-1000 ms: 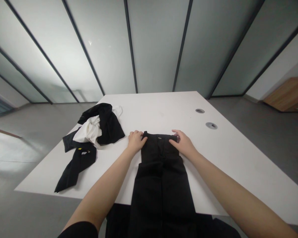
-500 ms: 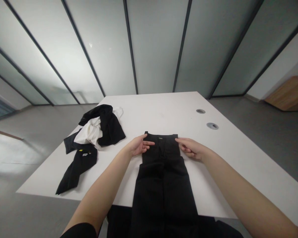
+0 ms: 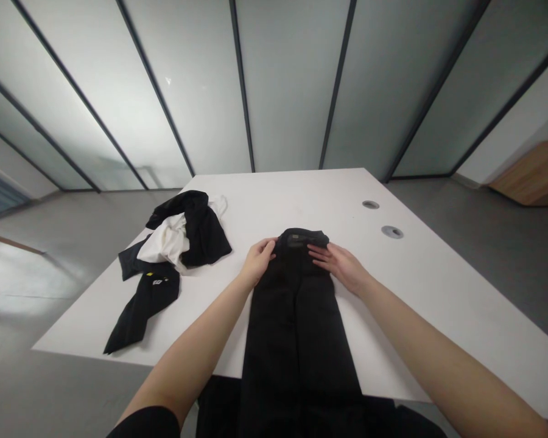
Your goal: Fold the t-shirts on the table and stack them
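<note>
A pair of black trousers (image 3: 296,328) lies lengthwise before me on the white table (image 3: 296,201), its legs running over the near edge. The waistband end is farthest from me, slightly raised, and a small label shows inside it. At the left corner of the waistband, my left hand (image 3: 258,260) pinches the cloth between thumb and fingers. My right hand (image 3: 344,266) grips the right corner, its fingers lying over the front of the cloth. Part of each hand's hold is hidden by the fabric.
To the left lies a loose heap of clothes: a black garment (image 3: 205,234), a white one (image 3: 167,240) and a dark piece with a small logo (image 3: 146,310). Two round cable holes (image 3: 391,232) sit at the table's right. Frosted glass panels (image 3: 283,85) stand behind.
Both hands have taken hold of the waistband and drawn it up and away from me. The crosswise fold below it has flattened out, and the waist opening now shows.
</note>
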Demonstrator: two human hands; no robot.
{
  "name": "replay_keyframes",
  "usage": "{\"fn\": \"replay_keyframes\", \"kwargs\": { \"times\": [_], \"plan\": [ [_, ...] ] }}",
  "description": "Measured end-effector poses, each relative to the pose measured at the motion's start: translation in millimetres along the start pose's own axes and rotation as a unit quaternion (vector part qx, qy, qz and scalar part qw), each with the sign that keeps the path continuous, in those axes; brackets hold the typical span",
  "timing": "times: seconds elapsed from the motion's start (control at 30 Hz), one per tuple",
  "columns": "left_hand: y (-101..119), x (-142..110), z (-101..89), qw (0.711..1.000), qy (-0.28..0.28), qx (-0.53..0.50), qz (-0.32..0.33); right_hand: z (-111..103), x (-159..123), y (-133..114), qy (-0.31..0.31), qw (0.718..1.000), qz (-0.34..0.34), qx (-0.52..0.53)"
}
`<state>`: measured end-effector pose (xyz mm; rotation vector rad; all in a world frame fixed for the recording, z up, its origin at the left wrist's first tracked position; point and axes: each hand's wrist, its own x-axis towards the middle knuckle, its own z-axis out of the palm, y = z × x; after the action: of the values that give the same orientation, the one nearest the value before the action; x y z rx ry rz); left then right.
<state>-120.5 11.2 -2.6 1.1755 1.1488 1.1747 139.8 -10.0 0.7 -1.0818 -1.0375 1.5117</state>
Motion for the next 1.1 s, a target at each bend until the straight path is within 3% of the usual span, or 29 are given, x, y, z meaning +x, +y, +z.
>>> {"fn": "replay_keyframes", "kwargs": {
  "times": [0.17,0.33,0.5,0.63,0.8,0.87,1.0,1.1],
  "plan": [
    [7.6,-1.5,-5.2,0.994,0.038,0.051,0.088,-2.7,3.6,7.5,0.029,0.985,-0.135,-0.106],
    [8.2,0.1,-8.4,0.989,0.052,0.044,0.13,-10.9,7.4,14.0,0.031,0.977,-0.14,-0.156],
    [1.6,5.8,-10.2,0.99,0.089,0.063,0.086,-11.7,5.5,11.1,0.037,0.979,-0.133,-0.147],
    [1.2,8.0,-14.6,0.984,0.121,0.111,0.07,-9.2,1.0,6.0,0.067,0.979,-0.087,-0.173],
    [3.7,7.9,-19.3,0.981,0.124,0.131,0.07,-8.2,-0.1,2.7,0.056,0.987,-0.038,-0.147],
    [5.4,7.6,-19.6,0.987,0.117,0.108,0.036,-7.9,-0.8,0.1,0.03,0.993,-0.012,-0.112],
    [10.3,5.6,-18.2,0.991,0.081,0.058,-0.092,-8.0,-4.1,-6.7,-0.002,0.997,0.045,-0.059],
    [13.4,3.7,-17.5,0.988,0.08,0.061,-0.119,-9.4,-4.8,-9.6,0.011,0.998,0.039,-0.046]
  ]
}}
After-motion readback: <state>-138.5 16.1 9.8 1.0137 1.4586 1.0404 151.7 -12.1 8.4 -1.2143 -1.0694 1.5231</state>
